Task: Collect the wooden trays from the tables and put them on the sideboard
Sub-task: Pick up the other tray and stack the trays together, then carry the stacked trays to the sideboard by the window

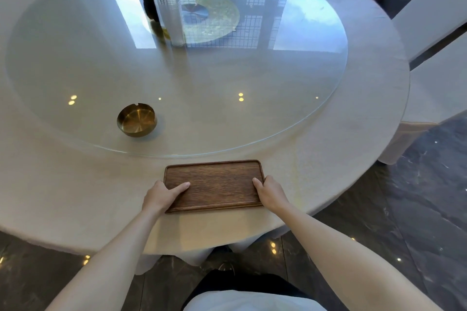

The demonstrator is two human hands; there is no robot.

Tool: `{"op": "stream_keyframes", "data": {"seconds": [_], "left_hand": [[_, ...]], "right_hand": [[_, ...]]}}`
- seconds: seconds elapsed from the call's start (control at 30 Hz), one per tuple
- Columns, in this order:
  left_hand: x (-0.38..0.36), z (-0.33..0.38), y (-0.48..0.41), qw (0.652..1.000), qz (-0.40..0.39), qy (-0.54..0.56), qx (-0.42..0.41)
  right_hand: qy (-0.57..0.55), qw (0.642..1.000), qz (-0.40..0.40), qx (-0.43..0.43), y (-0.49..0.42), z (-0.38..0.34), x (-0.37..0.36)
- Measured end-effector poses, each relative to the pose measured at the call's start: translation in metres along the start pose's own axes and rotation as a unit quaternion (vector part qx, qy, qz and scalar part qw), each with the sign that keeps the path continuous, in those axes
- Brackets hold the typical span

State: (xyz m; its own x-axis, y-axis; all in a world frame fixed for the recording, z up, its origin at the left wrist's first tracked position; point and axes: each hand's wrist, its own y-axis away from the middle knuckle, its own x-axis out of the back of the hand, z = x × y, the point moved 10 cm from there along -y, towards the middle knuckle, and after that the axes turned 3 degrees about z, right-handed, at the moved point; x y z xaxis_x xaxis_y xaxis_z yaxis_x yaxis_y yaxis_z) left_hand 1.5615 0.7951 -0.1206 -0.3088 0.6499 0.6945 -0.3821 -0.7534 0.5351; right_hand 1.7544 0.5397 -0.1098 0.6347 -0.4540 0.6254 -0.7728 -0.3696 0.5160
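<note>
Head view shows my left hand (161, 195) and right hand (270, 193) closed on the short ends of the dark rectangular wooden tray (214, 185), flat at the round cloth-covered table's (75, 197) six o'clock edge. I judge this the pickup; next comes a level lift, clear of the brass ashtray (136, 120) at ten o'clock.

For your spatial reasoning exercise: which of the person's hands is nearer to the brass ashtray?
Left. The left hand grips the wooden tray's left end, below the brass ashtray; the right hand grips the tray's far end.
</note>
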Motion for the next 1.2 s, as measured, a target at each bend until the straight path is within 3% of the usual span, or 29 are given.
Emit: {"op": "stream_keyframes", "data": {"seconds": [0.2,0.4,0.9,1.2], "left_hand": [[-0.030,0.087,0.010,0.996,-0.029,-0.028,-0.079],[-0.093,0.214,0.045,0.980,-0.065,-0.049,-0.184],[-0.349,0.564,0.256,0.915,-0.141,-0.036,-0.376],[-0.493,0.758,0.383,0.872,-0.198,-0.020,-0.447]], "right_hand": [[-0.066,0.995,0.063,-0.029,0.009,0.039,0.056],[-0.125,0.973,0.174,-0.088,0.018,0.105,0.159],[-0.192,0.883,0.416,-0.103,0.056,0.346,0.525],[-0.195,0.842,0.487,-0.127,0.073,0.479,0.724]]}}
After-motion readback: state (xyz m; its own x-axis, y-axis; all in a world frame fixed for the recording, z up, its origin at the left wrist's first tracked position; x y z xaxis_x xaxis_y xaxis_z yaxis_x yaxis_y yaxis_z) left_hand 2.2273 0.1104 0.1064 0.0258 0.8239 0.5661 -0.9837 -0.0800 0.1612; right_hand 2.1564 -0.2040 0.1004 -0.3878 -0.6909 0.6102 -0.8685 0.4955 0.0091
